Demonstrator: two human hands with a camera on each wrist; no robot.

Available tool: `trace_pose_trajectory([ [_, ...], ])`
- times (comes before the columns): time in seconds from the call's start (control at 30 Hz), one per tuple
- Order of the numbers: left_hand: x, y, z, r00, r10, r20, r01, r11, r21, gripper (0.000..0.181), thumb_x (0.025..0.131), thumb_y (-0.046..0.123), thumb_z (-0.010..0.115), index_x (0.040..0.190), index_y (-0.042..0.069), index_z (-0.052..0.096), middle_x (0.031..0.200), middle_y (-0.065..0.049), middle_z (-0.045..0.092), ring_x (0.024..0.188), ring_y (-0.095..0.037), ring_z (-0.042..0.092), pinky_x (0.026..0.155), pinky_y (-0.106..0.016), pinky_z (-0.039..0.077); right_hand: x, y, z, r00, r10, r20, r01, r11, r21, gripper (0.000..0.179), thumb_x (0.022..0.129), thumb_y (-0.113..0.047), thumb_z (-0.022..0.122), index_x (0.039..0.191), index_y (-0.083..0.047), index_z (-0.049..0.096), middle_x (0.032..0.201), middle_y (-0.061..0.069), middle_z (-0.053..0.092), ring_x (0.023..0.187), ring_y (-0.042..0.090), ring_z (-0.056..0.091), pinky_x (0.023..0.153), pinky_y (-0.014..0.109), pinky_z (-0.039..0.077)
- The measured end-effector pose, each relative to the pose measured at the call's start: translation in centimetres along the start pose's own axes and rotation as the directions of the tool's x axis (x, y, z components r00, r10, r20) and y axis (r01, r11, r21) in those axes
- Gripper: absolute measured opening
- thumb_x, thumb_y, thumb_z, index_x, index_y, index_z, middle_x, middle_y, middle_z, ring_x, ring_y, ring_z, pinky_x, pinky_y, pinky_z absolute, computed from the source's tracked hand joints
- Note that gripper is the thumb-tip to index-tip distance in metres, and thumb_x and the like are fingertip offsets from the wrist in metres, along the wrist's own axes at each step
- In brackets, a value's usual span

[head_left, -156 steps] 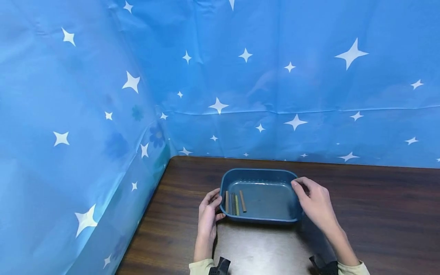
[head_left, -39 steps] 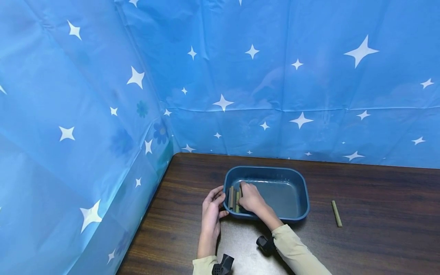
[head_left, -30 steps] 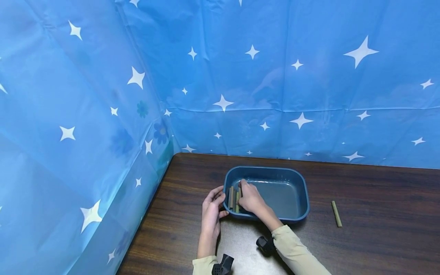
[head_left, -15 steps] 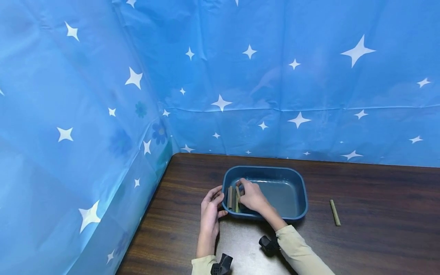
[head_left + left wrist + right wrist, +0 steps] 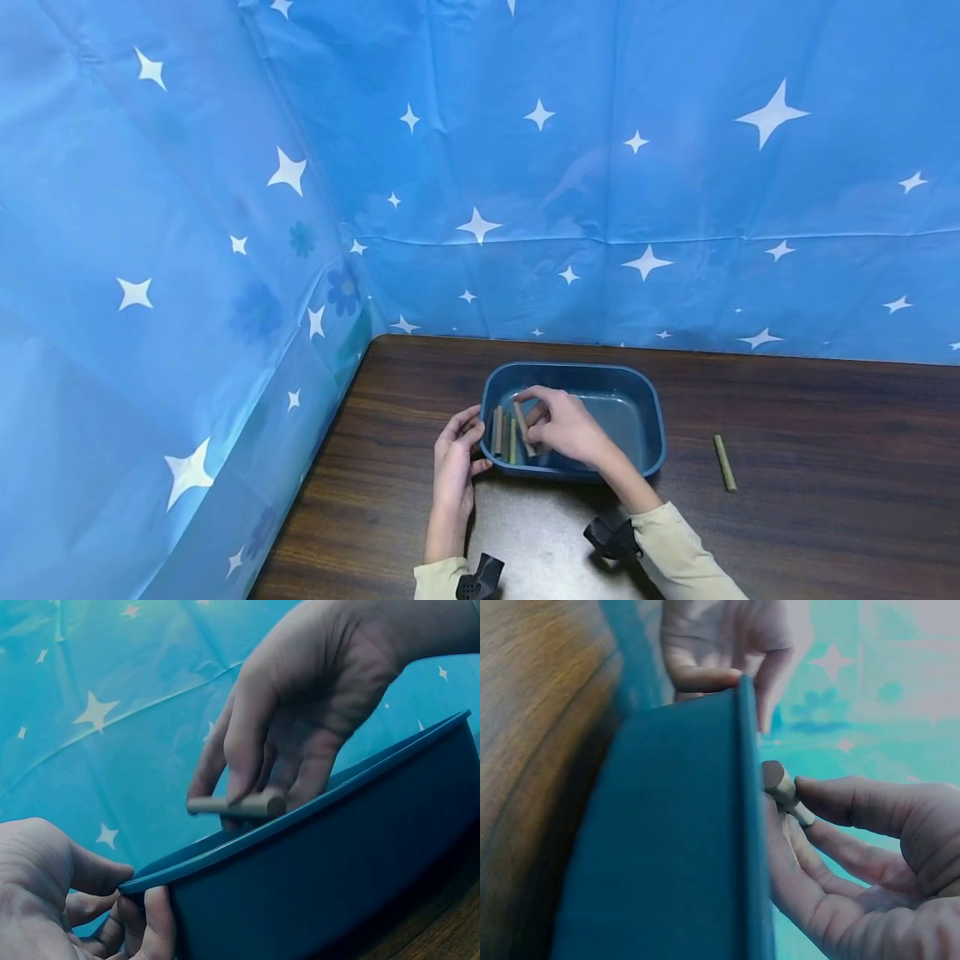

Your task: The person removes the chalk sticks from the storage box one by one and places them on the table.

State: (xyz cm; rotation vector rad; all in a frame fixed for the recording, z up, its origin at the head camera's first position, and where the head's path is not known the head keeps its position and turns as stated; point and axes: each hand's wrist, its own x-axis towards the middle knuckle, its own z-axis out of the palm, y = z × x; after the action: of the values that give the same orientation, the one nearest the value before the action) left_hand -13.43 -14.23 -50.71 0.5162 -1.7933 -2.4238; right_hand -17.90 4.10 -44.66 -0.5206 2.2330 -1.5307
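A: In the head view, where is the pale brown stick (image 5: 521,418)?

B: Inside the left part of the blue container (image 5: 600,377), tilted, with the person's right grip (image 5: 567,427) clamped on it. Other sticks (image 5: 498,431) lie side by side near the container's left end. A greenish stick (image 5: 724,462) lies on the bench (image 5: 810,467), well apart to the right.

A: And the left grip (image 5: 453,458)?

B: At the container's left end. The left wrist view shows it clamped on the rim, fingers against the outer wall. There the pale brown stick, slightly blurred, looks nearly level around rim height; whether it touches the container cannot be told.

A: The right wrist view?

B: Thumb and fingers pinch the stick beside the rim. The left grip shows beyond.
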Motion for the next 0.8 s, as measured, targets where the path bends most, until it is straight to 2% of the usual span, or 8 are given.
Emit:
trace_pose_trajectory([
  [0.13, 0.0, -0.1, 0.1, 1.0, -0.002, -0.003, 0.002, 1.0, 0.002, 0.035, 0.1, 0.008, 0.059, 0.133, -0.005, 0.061, 0.112, -0.011, 0.059, 0.079, -0.013, 0.058, 0.05, -0.018, 0.049, -0.9, -0.2, -0.9, 1.0, -0.021, 0.012, 0.02, 0.999, 0.047, 0.053, 0.089, 0.008, 0.061, 0.141, 0.008, 0.054, 0.101, 0.024, 0.07, 0.08, 0.024, 0.071, 0.072, 0.047, 0.063],
  [0.23, 0.0, 0.0, 0.1, 1.0, 0.0, -0.009, 0.0, 1.0, 0.0, 0.034, 0.1, 0.008, 0.06, 0.132, -0.004, 0.061, 0.112, -0.011, 0.059, 0.079, -0.013, 0.059, 0.05, -0.018, 0.049, -1.5, -0.4, -1.6, 0.999, -0.04, 0.01, 0.039, 0.996, 0.083, 0.054, 0.089, 0.007, 0.06, 0.142, 0.007, 0.053, 0.101, 0.021, 0.07, 0.083, 0.026, 0.071, 0.074, 0.048, 0.063],
  [0.4, -0.1, -0.1, 0.1, 1.0, 0.003, -0.015, -0.003, 1.0, 0.002, 0.034, 0.1, 0.007, 0.06, 0.132, -0.004, 0.062, 0.111, -0.011, 0.059, 0.08, -0.014, 0.058, 0.051, -0.019, 0.049, -2.3, -0.2, -2.8, 0.998, -0.065, -0.006, 0.065, 0.99, 0.125, 0.053, 0.091, 0.005, 0.06, 0.143, 0.009, 0.051, 0.101, 0.018, 0.069, 0.091, 0.037, 0.071, 0.076, 0.05, 0.062],
  [0.47, -0.1, -0.1, 0.1, 1.0, 0.006, -0.014, -0.006, 1.0, 0.006, 0.034, 0.1, 0.007, 0.06, 0.132, -0.005, 0.061, 0.112, -0.011, 0.059, 0.081, -0.014, 0.058, 0.051, -0.019, 0.049, -2.5, 0.0, -3.2, 0.998, -0.06, -0.016, 0.062, 0.989, 0.131, 0.052, 0.092, 0.005, 0.061, 0.143, 0.009, 0.051, 0.102, 0.018, 0.068, 0.093, 0.039, 0.07, 0.077, 0.051, 0.062],
  [0.6, -0.1, -0.1, 0.1, 1.0, 0.015, -0.015, -0.015, 1.0, 0.015, 0.035, 0.099, 0.006, 0.06, 0.132, -0.005, 0.061, 0.113, -0.012, 0.059, 0.082, -0.015, 0.057, 0.05, -0.019, 0.049, -3.0, 0.1, -3.9, 0.999, -0.04, -0.033, 0.044, 0.99, 0.136, 0.053, 0.092, 0.004, 0.063, 0.144, 0.009, 0.05, 0.104, 0.02, 0.068, 0.092, 0.035, 0.071, 0.079, 0.052, 0.062],
  [0.8, 0.0, -0.1, 0.0, 1.0, 0.005, -0.011, -0.005, 1.0, 0.012, 0.035, 0.1, 0.007, 0.059, 0.133, -0.005, 0.061, 0.11, -0.01, 0.057, 0.079, -0.013, 0.058, 0.051, -0.019, 0.048, -3.7, 0.4, -4.9, 0.998, -0.008, -0.062, 0.018, 0.987, 0.162, 0.054, 0.094, 0.003, 0.065, 0.145, 0.01, 0.048, 0.11, 0.028, 0.066, 0.093, 0.035, 0.071, 0.079, 0.052, 0.061],
])
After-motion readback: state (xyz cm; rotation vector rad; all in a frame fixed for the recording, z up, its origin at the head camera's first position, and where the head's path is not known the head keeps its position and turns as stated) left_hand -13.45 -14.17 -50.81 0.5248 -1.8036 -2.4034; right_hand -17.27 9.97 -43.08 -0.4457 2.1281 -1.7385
